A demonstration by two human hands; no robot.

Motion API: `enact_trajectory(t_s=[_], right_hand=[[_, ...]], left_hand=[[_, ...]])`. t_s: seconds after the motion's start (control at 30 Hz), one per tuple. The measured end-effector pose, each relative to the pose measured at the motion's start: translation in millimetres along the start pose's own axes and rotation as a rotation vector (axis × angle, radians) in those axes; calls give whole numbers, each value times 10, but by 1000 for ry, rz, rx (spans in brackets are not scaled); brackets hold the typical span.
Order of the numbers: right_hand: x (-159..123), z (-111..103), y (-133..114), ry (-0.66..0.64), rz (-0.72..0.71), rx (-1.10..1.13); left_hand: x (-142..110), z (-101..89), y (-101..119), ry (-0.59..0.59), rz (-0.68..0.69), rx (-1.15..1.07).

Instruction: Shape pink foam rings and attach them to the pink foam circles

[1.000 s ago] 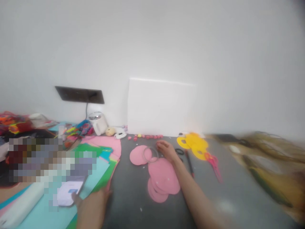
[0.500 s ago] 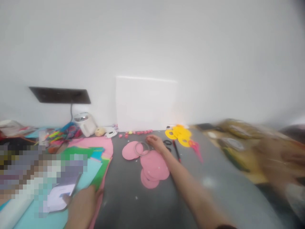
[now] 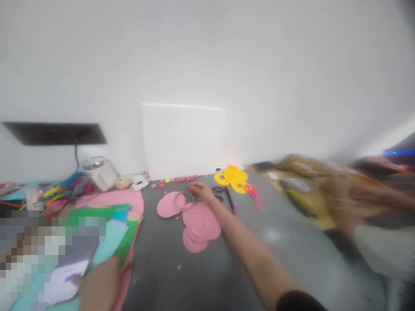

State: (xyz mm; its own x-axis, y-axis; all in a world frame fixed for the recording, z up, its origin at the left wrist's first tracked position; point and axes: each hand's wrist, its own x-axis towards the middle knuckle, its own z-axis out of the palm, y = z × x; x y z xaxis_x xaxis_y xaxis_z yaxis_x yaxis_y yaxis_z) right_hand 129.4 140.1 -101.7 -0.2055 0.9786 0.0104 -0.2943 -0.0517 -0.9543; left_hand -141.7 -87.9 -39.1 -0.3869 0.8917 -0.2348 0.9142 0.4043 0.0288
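Note:
My right hand (image 3: 200,190) reaches across the dark table with its fingers curled together beside a thin grey ring (image 3: 184,201). What its fingertips pinch, if anything, is too small to make out. Part of the ring lies over a pink paper circle (image 3: 168,205), and more overlapping pink paper circles (image 3: 202,222) lie below my wrist. At the lower left, my left hand (image 3: 100,280) is spread, a finger on the lit screen of a phone (image 3: 66,285). Under the phone are light-blue, green and pink paper sheets (image 3: 112,239). The phone's upper part is pixelated.
Yellow paper rings (image 3: 235,178), pink scissors (image 3: 254,198), black-handled scissors (image 3: 218,190) and a dark pencil (image 3: 230,201) lie right of my hand. A white board (image 3: 183,140) leans on the wall behind small pink pieces (image 3: 183,179). Another person's arm (image 3: 379,196) is at the right.
The view has turned slightly right, so most things sit further left in the picture. More of the other person's arm shows. My hands keep nearly the same places on the table.

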Motion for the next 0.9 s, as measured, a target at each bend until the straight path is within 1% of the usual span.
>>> enact_trajectory(t_s=[0.2, 0.33, 0.43, 0.53, 0.57, 0.63, 0.67, 0.8, 0.9], right_hand=[[-14, -8, 13, 10, 9, -4], [-32, 2, -6, 19, 6, -15], [-42, 9, -18, 22, 2, -21], [-38, 10, -13, 23, 4, -21], [-34, 10, -9, 23, 6, -19], [-28, 10, -2, 22, 8, -14], [-26, 10, 1, 23, 8, -12], [-29, 13, 1, 22, 7, -11], [-33, 13, 2, 20, 5, -13]], left_hand=[[9, -10, 1, -2, -7, -5], [-7, -65, 16, -45, -1, 13], [-44, -134, 69, -72, 0, 26], [-91, -223, 176, -71, 22, 41], [-102, -255, 220, -62, 65, 60], [-109, -315, 305, -31, 106, 82], [-102, -342, 342, 6, 119, 81], [-16, -411, 438, 91, 134, 112], [73, -412, 471, 100, 136, 125]])
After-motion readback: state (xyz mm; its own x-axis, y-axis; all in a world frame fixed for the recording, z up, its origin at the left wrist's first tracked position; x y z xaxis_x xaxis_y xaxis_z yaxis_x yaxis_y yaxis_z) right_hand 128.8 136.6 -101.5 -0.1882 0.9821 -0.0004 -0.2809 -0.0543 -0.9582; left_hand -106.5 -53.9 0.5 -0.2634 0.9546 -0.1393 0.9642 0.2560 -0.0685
